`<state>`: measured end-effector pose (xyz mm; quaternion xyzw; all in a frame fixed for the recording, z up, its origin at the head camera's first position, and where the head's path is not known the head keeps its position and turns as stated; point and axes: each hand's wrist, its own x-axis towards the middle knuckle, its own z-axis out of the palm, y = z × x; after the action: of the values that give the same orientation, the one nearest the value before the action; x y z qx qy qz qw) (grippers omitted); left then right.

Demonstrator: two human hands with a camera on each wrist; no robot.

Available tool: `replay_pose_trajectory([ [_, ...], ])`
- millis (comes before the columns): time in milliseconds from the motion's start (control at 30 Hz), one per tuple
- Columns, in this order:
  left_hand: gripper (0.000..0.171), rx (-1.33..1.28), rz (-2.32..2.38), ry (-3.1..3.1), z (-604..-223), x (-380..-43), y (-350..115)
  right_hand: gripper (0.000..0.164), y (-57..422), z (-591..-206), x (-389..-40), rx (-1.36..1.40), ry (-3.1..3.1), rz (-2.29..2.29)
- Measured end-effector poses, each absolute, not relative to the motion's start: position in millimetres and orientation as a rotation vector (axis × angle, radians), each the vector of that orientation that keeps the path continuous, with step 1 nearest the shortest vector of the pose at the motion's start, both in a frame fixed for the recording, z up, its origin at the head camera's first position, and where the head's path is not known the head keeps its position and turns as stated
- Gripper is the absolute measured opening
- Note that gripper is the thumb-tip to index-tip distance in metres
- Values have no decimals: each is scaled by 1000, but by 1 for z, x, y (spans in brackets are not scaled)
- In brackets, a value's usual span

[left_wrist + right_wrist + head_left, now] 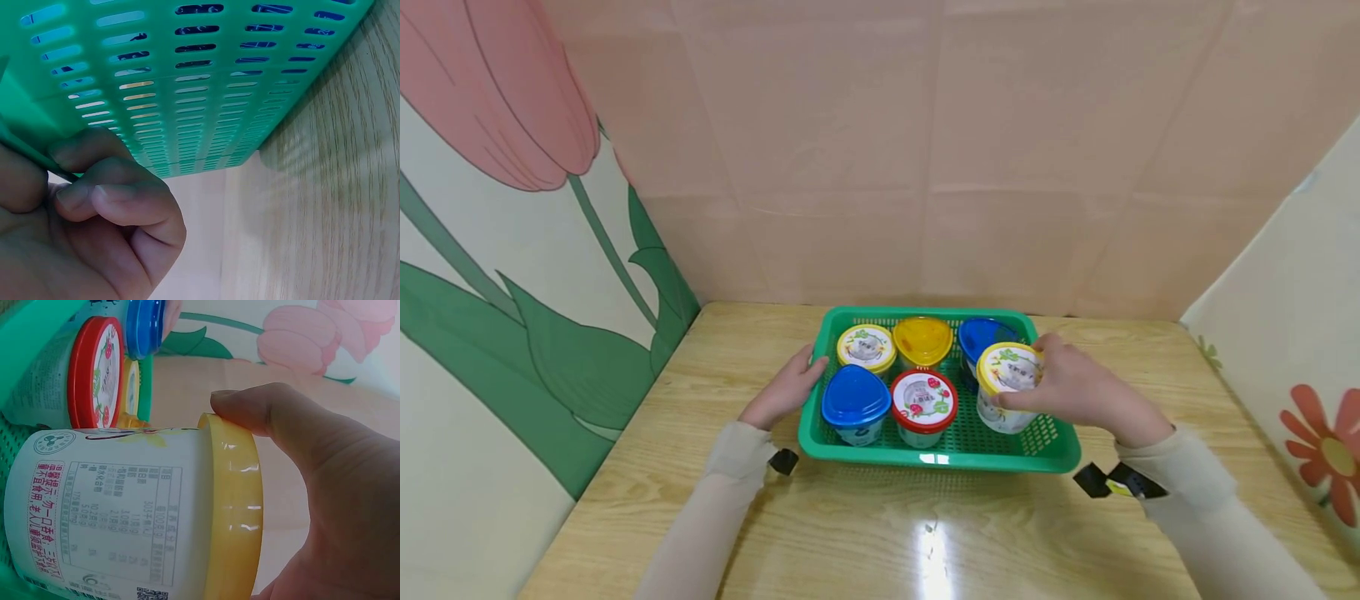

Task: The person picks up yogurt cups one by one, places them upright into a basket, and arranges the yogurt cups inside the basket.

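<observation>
A green plastic basket with slotted sides holds several lidded cups. My left hand pinches its left rim; in the left wrist view the curled fingers lie under the edge. At the right end of the basket, my right hand grips a white printed cup with a yellow lid. In the right wrist view the thumb presses on the lid's rim, and the cup's base sits low against the basket's inside. Rows of printed text cover the side of this cup.
Left of the held cup stand a red-lidded cup and a blue-lidded cup. Behind are another yellow-lidded white cup, a yellow-topped cup and a dark blue one. The wooden table meets a pink back wall.
</observation>
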<state>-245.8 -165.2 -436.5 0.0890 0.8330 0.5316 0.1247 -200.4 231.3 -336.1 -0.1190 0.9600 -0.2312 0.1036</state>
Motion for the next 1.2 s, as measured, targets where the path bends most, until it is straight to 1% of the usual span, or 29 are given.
replay_pose_trajectory([
  [400,55,243,1551,2425,-436,-246,-165,105,226,-348,-198,-353,2807,-655],
  [667,55,245,1561,2415,-436,-246,-165,109,225,-351,-198,-338,2798,-565],
  [967,54,290,1574,2409,-437,-246,-166,101,224,-357,-201,-328,2764,-529],
  [1200,54,299,1570,2409,-437,-247,-166,99,222,-359,-202,-325,2758,-475],
])
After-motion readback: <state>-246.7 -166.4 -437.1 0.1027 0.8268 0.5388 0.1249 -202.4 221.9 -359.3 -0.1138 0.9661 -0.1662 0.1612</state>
